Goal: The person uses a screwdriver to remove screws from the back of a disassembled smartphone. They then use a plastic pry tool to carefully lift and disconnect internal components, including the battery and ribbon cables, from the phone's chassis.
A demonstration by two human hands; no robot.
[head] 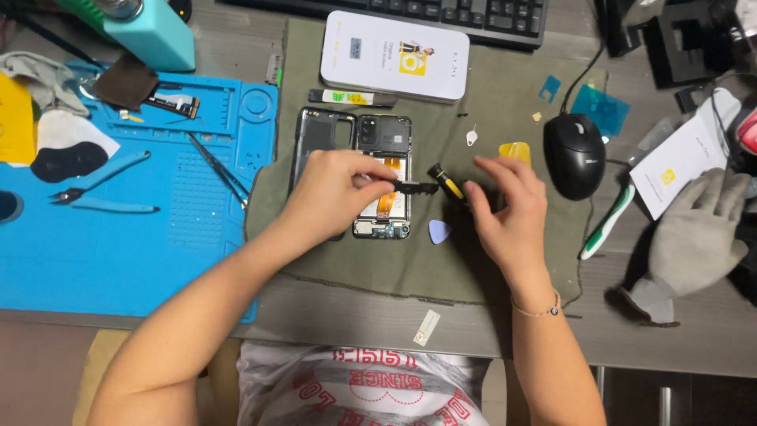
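So the counter point(694, 339) is packed. The biggest thing on it is the blue silicone repair mat point(118, 252) on the left, with blue-handled cutters point(102, 189) and tweezers point(221, 167) lying on it. In the middle there's an olive cloth point(505, 102), and the opened phone point(384, 173) sits on it with its long axis running near-to-far, back cover point(318, 134) just beside it on the left. A white box point(394, 55) lies at the far edge of the cloth, a black mouse point(575, 155) to the right, a grey glove point(694, 229) further right.

Left hand point(331, 193) lies over the phone, its fingers pinching a small black part point(414, 188) that sticks out to the right. Right hand point(509, 209) is just beside it, fingers closed around a yellow-and-black screwdriver point(445, 181), its end touching or nearly touching that black part. So the part lies left of the right hand's fingers, long axis roughly left-right. A blue pick point(438, 231) sits near, between both hands; nothing blocks the gap.
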